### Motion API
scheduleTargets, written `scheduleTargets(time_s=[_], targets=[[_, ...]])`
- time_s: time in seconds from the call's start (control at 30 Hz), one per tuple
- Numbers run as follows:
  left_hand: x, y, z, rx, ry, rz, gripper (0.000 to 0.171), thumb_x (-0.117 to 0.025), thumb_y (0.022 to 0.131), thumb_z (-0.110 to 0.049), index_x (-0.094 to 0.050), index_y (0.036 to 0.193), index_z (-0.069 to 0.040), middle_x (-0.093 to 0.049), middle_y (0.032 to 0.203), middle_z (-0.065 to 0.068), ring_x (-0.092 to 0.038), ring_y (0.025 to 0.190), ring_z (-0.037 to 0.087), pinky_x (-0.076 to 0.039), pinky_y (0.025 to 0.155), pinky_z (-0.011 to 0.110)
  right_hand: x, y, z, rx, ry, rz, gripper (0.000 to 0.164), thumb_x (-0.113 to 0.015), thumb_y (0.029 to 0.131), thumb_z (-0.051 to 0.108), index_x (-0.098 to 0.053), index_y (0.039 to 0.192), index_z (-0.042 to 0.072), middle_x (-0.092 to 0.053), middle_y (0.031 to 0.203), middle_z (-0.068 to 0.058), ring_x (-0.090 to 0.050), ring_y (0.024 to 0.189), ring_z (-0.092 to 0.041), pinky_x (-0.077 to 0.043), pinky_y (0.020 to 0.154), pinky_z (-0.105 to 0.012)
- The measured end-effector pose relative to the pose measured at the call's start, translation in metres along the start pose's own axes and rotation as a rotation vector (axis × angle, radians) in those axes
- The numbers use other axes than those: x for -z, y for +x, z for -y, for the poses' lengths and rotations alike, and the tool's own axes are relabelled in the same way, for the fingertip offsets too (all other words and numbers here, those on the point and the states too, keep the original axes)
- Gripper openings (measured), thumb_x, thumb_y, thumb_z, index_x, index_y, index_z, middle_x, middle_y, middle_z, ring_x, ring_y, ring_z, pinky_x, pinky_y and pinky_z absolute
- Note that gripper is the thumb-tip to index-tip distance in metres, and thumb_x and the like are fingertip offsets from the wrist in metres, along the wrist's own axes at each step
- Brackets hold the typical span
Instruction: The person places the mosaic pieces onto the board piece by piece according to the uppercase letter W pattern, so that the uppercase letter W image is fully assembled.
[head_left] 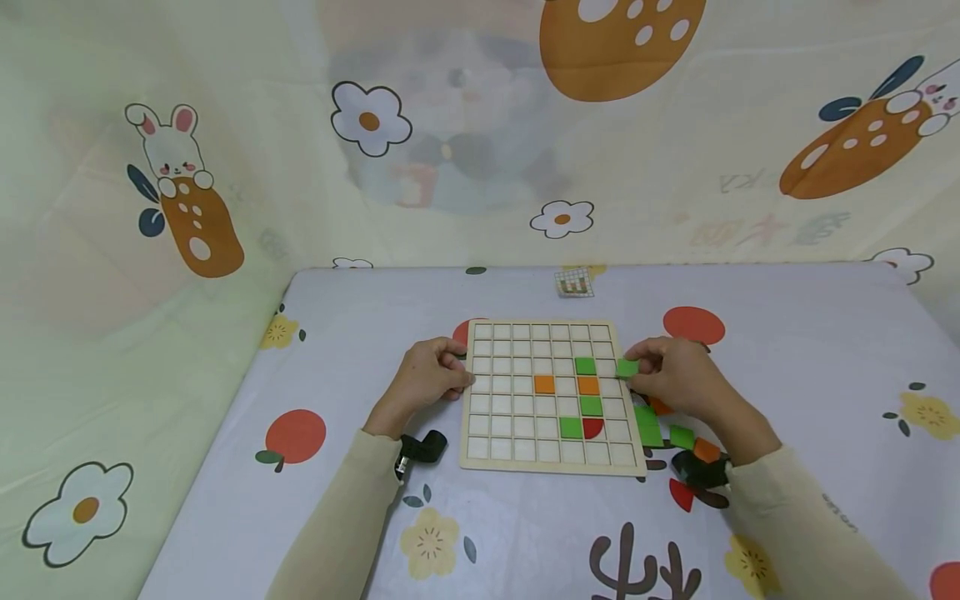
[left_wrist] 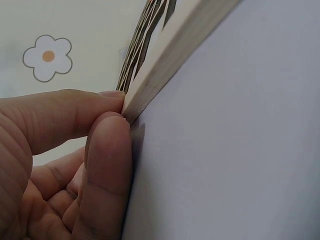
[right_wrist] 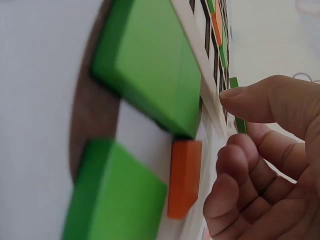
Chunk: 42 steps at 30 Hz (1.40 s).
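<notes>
A pale wooden board point(head_left: 500, 427) with a grid of square cells lies flat on the table. In some cells sit green tiles point(head_left: 591, 406), orange tiles point(head_left: 588, 386) and a red rounded tile point(head_left: 592, 428). My left hand point(head_left: 427, 372) pinches the board's left edge between thumb and index finger; the left wrist view shows the fingertips at the edge point(left_wrist: 167, 62). Between the thumb and fingers of my right hand point(head_left: 678, 377) is a green square tile point(head_left: 627, 368), held over the board's right edge. In the right wrist view that tile point(right_wrist: 240, 115) is partly hidden by the thumb.
Loose green tiles point(head_left: 648, 427), orange tiles point(head_left: 707, 450) and a red piece point(head_left: 681, 494) lie right of the board, some under my right wrist. A small patterned card point(head_left: 574, 283) lies at the table's back. A printed cloth point(head_left: 450, 92) hangs behind.
</notes>
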<state>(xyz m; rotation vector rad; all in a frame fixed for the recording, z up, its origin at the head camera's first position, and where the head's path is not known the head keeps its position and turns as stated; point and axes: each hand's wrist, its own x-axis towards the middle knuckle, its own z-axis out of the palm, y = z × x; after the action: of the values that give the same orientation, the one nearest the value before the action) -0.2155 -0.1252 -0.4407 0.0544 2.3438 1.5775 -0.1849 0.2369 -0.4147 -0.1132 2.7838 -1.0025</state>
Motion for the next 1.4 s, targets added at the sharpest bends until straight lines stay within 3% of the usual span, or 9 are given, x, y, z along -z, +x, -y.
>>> scheduleTargets(time_s=[0.2,0.57,1.4], targets=[[0.0,0.0,-0.001,0.003,-0.002,0.0,0.041,-0.08,0.087,0.0,-0.065,0.125,0.002,-0.066,0.088,0.009,-0.068,0.068,0.015,-0.06,0.061,0.025,-0.006,-0.003,0.012,0.016,0.011,0.007,0.031,-0.077,0.086,0.012,-0.072,0.115,0.002,-0.063,0.087,-0.006,-0.056,0.086,-0.024,-0.05,0.057,-0.028],[0.001,0.0,0.0,0.006,-0.002,-0.001,0.041,-0.081,0.087,0.0,-0.065,0.125,0.002,-0.066,0.088,0.009,-0.068,0.068,0.015,-0.059,0.06,0.025,-0.019,-0.005,0.033,0.08,0.0,0.04,0.024,-0.079,0.086,0.011,-0.074,0.107,0.003,-0.066,0.086,-0.003,-0.058,0.086,-0.022,-0.051,0.07,-0.03],[0.001,-0.001,-0.001,-0.001,-0.012,0.001,0.04,-0.08,0.087,0.002,-0.065,0.124,0.002,-0.067,0.089,0.009,-0.068,0.068,0.014,-0.059,0.06,0.024,-0.044,-0.01,0.067,0.211,-0.007,0.112,0.016,-0.08,0.083,0.005,-0.076,0.099,0.005,-0.064,0.079,0.002,-0.057,0.078,-0.015,-0.05,0.069,-0.031]])
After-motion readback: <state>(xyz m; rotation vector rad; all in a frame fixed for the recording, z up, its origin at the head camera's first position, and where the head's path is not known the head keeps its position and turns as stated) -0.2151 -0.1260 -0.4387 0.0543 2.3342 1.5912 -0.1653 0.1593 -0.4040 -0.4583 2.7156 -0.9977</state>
